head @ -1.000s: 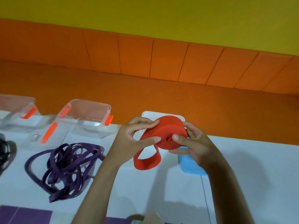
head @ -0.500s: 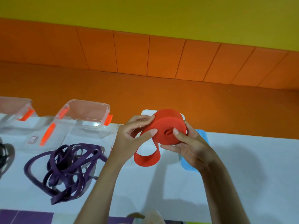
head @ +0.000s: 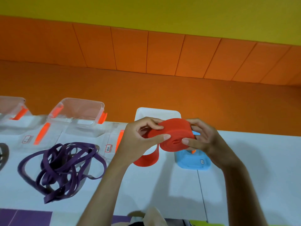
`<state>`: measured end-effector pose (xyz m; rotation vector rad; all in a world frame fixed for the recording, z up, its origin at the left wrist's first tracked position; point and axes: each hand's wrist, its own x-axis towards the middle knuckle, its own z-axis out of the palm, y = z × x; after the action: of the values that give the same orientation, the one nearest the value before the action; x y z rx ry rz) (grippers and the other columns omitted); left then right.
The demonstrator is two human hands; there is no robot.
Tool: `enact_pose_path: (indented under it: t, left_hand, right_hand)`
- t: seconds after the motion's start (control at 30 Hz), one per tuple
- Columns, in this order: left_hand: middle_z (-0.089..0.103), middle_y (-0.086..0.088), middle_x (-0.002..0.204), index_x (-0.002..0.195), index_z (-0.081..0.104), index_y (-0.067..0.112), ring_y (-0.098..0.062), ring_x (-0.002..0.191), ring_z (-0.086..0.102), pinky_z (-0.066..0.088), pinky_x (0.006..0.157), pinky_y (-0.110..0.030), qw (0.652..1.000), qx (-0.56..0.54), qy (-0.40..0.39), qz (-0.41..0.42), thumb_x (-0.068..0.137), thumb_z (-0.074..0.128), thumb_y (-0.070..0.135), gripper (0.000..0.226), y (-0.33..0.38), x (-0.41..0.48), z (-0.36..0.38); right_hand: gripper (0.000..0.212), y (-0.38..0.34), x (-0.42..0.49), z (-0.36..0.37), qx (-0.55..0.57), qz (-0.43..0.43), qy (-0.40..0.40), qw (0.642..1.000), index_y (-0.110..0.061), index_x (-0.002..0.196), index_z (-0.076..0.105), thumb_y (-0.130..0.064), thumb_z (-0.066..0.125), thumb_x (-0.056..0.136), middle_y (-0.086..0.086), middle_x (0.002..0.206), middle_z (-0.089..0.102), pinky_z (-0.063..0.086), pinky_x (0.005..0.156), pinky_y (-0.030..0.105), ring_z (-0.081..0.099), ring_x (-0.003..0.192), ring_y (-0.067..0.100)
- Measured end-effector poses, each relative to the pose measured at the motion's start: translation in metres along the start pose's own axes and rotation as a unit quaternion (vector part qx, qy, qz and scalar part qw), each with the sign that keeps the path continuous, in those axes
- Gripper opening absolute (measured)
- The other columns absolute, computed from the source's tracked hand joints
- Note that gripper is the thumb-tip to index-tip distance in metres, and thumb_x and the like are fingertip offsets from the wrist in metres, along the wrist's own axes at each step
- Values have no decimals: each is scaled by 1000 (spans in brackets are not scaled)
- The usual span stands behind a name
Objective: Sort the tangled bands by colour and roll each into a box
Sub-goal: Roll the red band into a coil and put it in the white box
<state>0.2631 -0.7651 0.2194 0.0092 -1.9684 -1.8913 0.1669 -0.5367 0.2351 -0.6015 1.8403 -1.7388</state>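
Observation:
A red band [head: 175, 136], wound into a thick roll, is held above the table between both hands. My left hand [head: 138, 141] pinches its left side with thumb and fingers. My right hand [head: 203, 139] grips the right side, thumb pressed on the roll's face. A loose red tail hangs down in a loop to the table. Behind the roll stands a white box [head: 143, 112], partly hidden. A tangled purple band [head: 63, 165] lies on the table to the left.
A clear box with orange clips [head: 78, 111] stands at the back left, another [head: 11, 106] at the far left edge. A blue lid [head: 192, 162] lies under my right hand. A dark band [head: 3, 154] shows at the left edge. Orange padded wall behind.
The roll has tipped flatter, its face now turned more downward. The hanging red tail has grown shorter as more band went onto the roll.

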Motion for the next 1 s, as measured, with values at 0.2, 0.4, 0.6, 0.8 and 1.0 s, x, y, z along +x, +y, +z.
enact_pose_path:
  t: [0.2, 0.4, 0.6, 0.8, 1.0]
  left_hand:
    - [69, -1, 119, 113, 83, 28, -28, 119, 67, 58, 102, -36, 998, -2, -62, -4, 81, 91, 19, 34, -11, 7, 22]
    - [76, 5, 115, 115, 79, 40, -23, 112, 73, 61, 90, -29, 1000, 15, 9, 17, 82, 89, 31, 36, -8, 13, 56]
    - [75, 3, 124, 110, 81, 34, -27, 122, 70, 62, 93, -35, 994, -1, 95, 57, 83, 86, 24, 29, -12, 14, 92]
    - [73, 4, 125, 126, 76, 35, -24, 121, 70, 59, 92, -25, 997, -7, 74, 29, 90, 81, 25, 38, -11, 12, 96]
    - [79, 5, 114, 110, 78, 34, -21, 109, 75, 63, 88, -31, 993, 12, 109, -34, 80, 89, 30, 32, -17, -3, 86]
  right_hand:
    - [49, 5, -3, -40, 30, -12, 9, 999, -18, 126, 68, -18, 88, 82, 16, 123, 72, 64, 84, 49, 74, 110, 40]
    - [49, 6, 1, -63, 114, 7, -3, 993, -18, 123, 70, -24, 86, 77, 18, 125, 70, 65, 80, 43, 73, 113, 38]
    - [46, 2, 7, -80, 172, 29, 5, 985, -19, 115, 70, -24, 87, 72, 14, 119, 71, 65, 76, 40, 74, 110, 35]
    - [55, 7, 7, -81, 257, 59, -40, 964, 2, 133, 52, -11, 77, 87, 28, 136, 63, 62, 91, 46, 68, 123, 42]
    - [45, 16, 6, -88, 113, 121, -97, 981, -16, 126, 62, -15, 83, 86, 15, 126, 72, 60, 100, 43, 71, 121, 32]
